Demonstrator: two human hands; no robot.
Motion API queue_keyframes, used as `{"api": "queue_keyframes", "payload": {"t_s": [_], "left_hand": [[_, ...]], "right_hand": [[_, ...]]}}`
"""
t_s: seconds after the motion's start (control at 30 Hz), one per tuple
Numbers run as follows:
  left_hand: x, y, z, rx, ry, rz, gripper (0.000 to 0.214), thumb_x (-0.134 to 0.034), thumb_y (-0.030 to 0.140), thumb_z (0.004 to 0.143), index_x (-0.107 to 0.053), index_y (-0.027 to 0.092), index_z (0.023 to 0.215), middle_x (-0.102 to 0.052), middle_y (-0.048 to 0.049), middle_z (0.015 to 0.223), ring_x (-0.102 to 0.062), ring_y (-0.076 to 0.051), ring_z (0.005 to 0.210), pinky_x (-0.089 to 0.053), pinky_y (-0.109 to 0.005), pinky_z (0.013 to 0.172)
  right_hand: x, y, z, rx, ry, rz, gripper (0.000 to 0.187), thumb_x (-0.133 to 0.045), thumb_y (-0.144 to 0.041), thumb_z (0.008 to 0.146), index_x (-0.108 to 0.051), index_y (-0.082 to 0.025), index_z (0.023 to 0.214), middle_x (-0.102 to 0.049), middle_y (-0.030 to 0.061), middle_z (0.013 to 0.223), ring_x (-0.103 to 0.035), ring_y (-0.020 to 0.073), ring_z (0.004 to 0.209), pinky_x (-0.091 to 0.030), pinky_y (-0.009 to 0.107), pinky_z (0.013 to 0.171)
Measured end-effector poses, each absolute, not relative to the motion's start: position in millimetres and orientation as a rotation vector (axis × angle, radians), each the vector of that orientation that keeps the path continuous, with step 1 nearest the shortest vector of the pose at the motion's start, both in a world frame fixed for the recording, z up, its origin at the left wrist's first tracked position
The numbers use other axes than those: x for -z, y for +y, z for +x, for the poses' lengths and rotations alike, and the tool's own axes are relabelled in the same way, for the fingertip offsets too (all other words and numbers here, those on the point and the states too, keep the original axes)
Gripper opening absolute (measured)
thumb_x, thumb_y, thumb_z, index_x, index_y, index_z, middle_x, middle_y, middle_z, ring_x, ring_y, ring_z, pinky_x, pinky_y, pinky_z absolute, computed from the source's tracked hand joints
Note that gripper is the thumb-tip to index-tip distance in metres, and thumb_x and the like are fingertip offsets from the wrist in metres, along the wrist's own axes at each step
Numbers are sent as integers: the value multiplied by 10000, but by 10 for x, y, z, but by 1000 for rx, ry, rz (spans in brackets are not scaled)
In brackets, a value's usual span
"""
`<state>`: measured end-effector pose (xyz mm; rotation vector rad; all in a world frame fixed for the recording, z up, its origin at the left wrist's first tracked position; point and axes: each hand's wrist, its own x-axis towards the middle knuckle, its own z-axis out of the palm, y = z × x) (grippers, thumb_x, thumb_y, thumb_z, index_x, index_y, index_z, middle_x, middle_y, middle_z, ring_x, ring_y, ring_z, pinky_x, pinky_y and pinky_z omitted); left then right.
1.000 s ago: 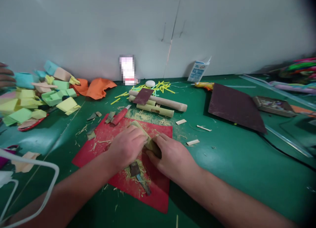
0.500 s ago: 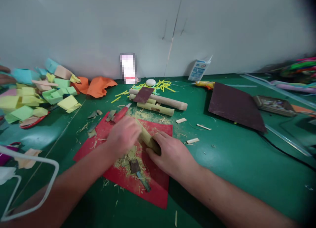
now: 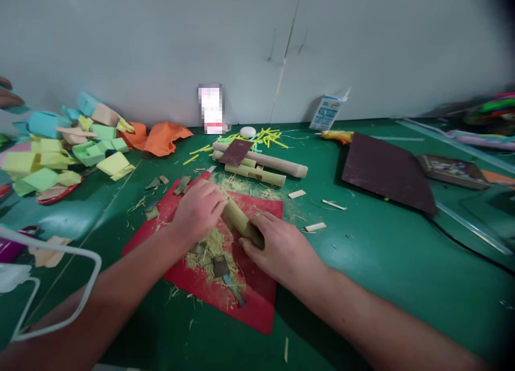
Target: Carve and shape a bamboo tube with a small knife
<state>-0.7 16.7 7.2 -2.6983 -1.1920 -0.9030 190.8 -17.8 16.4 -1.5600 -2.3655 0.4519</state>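
Observation:
A short bamboo tube [image 3: 238, 214] lies slanted over a red sheet [image 3: 257, 312]. My right hand [image 3: 284, 245] is wrapped round its near end. At the far end, my left hand [image 3: 200, 209] is closed against the tube, fingers pinched; what they hold, if anything, is hidden. Pale shavings and dust [image 3: 215, 242] are heaped on the sheet below, with a small dark scrap of what looks like sandpaper [image 3: 220, 266] and a narrow grey-blue strip [image 3: 234, 290]. Behind my left hand a utility knife's blade [image 3: 211, 169] pokes out; its red body is mostly covered.
Further back lie more bamboo tubes [image 3: 277, 163] with a brown sandpaper piece [image 3: 237, 152] on top. A larger brown sheet [image 3: 386, 172] is at right. Folded paper boxes [image 3: 92, 151] crowd the left, near another person's hand [image 3: 8, 95]. A white wire frame [image 3: 94, 274] stands front left.
My left hand, blurred before, shows sharper and slightly farther along the tube. My right hand keeps its grip. The other person's hand at far left has risen, with blue paper under it.

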Motion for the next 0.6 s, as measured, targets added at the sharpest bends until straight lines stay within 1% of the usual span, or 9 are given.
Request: {"api": "queue_keyframes", "payload": {"t_s": [0.17,0.23,0.3,0.47,0.6], "left_hand": [[-77,131,-3,786,-1099,-2850,196,-460,155,924,-616,162,804,-621,-72,828,-531,-203,836,-443,-358,758],[-71,139,-8,874,-1111,-2758,202,-460,156,928,-613,161,796,-621,-67,813,-534,-197,819,-440,-359,756],[-56,150,-11,961,-1125,-2641,214,-457,157,929,-605,156,775,-614,-65,778,-530,-195,784,-432,-363,736],[-42,143,12,796,-949,-2858,228,-437,151,923,-593,171,759,-607,-55,790,-529,-190,781,-429,-347,711],[-81,128,27,943,-1136,-2658,225,-439,130,923,-590,156,758,-599,-63,780,-518,-191,772,-426,-349,704]], "right_hand": [[-148,-168,1905,-487,-2349,-1538,145,-534,-317,841,-544,-180,793,-600,24,811,-532,150,683,-294,283,580],[-144,-163,1905,-496,-2347,-1565,139,-572,-314,806,-538,-183,774,-594,19,793,-524,151,675,-277,283,567],[-143,-160,1905,-488,-2336,-1565,147,-576,-321,803,-536,-184,765,-592,20,788,-519,151,678,-274,283,569],[-140,-165,1904,-486,-2343,-1559,124,-558,-292,808,-543,-181,754,-594,16,771,-507,138,650,-274,282,568],[-141,-172,1904,-446,-2349,-1581,155,-581,-329,800,-567,-178,769,-604,26,780,-522,151,667,-270,287,567]]}}
